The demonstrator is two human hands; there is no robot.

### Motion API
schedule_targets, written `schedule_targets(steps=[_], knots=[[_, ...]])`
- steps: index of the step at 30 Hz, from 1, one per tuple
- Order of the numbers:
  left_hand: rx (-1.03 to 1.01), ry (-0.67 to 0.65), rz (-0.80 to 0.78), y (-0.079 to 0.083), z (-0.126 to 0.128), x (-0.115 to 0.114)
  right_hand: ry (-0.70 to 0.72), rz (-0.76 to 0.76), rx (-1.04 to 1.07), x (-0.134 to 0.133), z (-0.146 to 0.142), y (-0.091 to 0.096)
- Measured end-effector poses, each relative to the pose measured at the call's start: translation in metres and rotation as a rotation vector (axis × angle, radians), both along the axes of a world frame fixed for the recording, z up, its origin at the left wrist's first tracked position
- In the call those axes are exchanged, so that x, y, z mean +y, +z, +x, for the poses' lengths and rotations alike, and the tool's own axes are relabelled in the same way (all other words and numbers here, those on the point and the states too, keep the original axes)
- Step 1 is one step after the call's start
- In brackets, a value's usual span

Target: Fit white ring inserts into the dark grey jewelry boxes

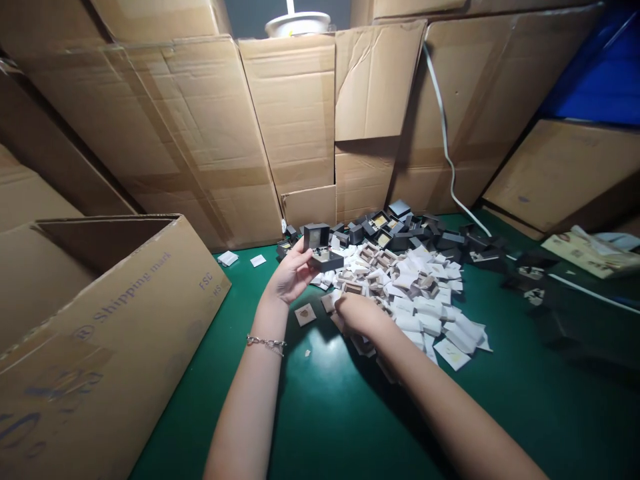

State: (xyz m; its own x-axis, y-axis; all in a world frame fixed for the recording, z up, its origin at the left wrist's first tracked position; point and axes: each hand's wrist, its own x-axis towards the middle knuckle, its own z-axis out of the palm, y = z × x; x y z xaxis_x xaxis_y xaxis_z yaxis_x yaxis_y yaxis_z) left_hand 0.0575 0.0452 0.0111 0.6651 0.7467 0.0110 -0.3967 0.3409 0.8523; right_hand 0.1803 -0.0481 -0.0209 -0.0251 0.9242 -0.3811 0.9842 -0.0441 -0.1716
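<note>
The left hand (294, 273) sits beyond and to the left of the right hand (356, 312), its thumb and fingers bent in a grip. Behind it, the left forearm (253, 400) runs nearly straight back from the wrist, bare. The right hand tips downward, its fingertips hidden; the bare right forearm (445, 390) slants back and rightward from it. The hands are near each other but apart.

A small black box (327, 261) is held open near heaped white pieces (425, 275).
</note>
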Motion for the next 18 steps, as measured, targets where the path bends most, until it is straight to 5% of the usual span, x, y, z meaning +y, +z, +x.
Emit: schedule_targets(steps=[18], knots=[[0.056, 0.182, -0.164, 0.001, -0.007, 0.003, -0.002, 0.021, -0.010, -0.006, -0.011, 0.002]])
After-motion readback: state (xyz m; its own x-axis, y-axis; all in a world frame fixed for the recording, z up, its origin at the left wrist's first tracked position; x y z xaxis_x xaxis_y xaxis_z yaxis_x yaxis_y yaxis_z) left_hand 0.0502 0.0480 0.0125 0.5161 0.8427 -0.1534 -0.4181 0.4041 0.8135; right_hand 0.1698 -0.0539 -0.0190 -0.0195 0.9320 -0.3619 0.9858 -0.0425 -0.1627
